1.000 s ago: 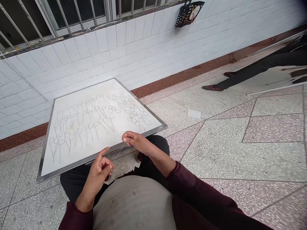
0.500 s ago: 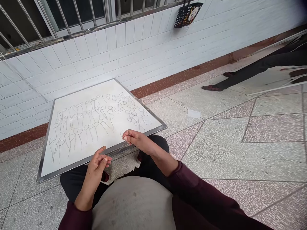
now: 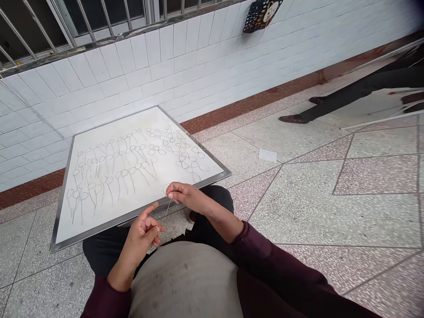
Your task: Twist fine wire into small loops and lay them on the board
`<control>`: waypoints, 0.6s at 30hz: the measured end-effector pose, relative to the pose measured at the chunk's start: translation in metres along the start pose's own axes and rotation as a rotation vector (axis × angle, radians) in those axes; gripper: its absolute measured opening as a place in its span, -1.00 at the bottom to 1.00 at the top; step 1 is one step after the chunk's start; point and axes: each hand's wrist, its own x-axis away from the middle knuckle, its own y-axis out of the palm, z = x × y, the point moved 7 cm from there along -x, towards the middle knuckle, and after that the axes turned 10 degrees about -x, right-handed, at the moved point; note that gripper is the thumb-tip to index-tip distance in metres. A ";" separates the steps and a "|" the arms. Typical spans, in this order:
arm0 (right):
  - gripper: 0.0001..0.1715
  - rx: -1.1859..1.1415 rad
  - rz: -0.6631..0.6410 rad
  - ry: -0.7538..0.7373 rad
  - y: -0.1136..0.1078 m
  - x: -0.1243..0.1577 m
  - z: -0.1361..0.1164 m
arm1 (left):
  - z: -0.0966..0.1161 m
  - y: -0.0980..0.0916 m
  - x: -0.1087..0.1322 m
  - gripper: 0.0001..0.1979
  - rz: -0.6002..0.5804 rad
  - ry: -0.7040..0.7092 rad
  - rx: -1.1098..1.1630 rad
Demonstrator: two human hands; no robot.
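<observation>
My right hand (image 3: pixel 185 195) is closed in a pinch on a thin looped wire (image 3: pixel 168 206) above the near edge of the white board (image 3: pixel 112 216). The loop shows just left of my fingertips, and a short tail hangs below them. Lower and to the left, my left hand (image 3: pixel 145 230) has its index finger stretched toward the board's metal rim. Its thumb and other fingers are loosely bent, and I see nothing between them. Rows of looped wires with tails (image 3: pixel 123 173) lie on the board. Several flower-like wire loops (image 3: pixel 187 163) cover its right side.
The board slants across my knees, its far edge near the white tiled wall (image 3: pixel 139 75). A dark patterned basket (image 3: pixel 260 17) hangs on the wall. On the speckled floor lies a white paper (image 3: pixel 267 155). Another person's legs (image 3: pixel 357 90) stretch in from the right.
The left hand has moved up and right, and its fingers have come off the wire tail. The right hand has shifted slightly left, still holding the wire, whose tail now hangs steeper.
</observation>
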 end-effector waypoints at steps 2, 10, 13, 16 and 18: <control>-0.74 0.019 -0.017 0.011 0.002 0.000 0.001 | -0.001 0.000 0.002 -0.27 0.001 -0.002 -0.049; -0.74 0.036 -0.039 0.015 0.004 0.001 0.003 | -0.003 0.002 0.008 -0.34 -0.016 0.033 -0.151; -0.74 0.028 -0.030 0.011 0.005 0.000 0.005 | -0.005 0.003 0.009 -0.35 -0.033 0.018 -0.138; -0.75 0.016 -0.015 0.003 0.004 0.000 0.006 | -0.008 0.002 0.011 -0.32 -0.030 -0.007 -0.095; -0.76 0.005 -0.004 -0.009 0.002 0.000 0.005 | -0.010 0.001 0.014 -0.30 -0.036 -0.008 -0.055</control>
